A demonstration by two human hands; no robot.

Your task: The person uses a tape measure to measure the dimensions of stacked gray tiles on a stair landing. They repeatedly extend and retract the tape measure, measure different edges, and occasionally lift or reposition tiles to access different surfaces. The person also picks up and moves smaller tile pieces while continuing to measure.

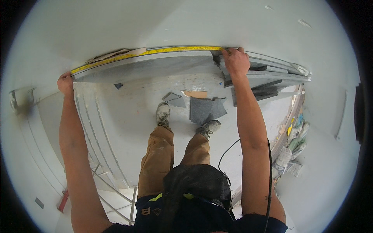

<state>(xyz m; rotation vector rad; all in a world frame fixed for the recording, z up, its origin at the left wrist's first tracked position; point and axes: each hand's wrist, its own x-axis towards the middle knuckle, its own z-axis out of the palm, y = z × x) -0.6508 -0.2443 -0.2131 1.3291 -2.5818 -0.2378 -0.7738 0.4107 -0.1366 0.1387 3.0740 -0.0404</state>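
Note:
A yellow tape measure (182, 49) stretches along the top edge of a long grey slab (151, 66) that stands against the white wall. At the slab's left corner my left hand (65, 82) is closed, pinching one end of the tape. My right hand (236, 63) has its fingers curled over the tape's other visible end, near a broken dark piece. Whether a tape case sits inside the right hand is hidden. Behind the tape, a strip of brown cardboard (116, 54) lies against the wall.
Broken grey tile pieces (202, 108) lie on the floor beside my shoes (210, 127). More slabs (272, 77) lean in a stack at the right. Filled bags (285, 157) lie farther right. Metal rails (112, 188) stand at lower left. A black cable (269, 174) runs along my right arm.

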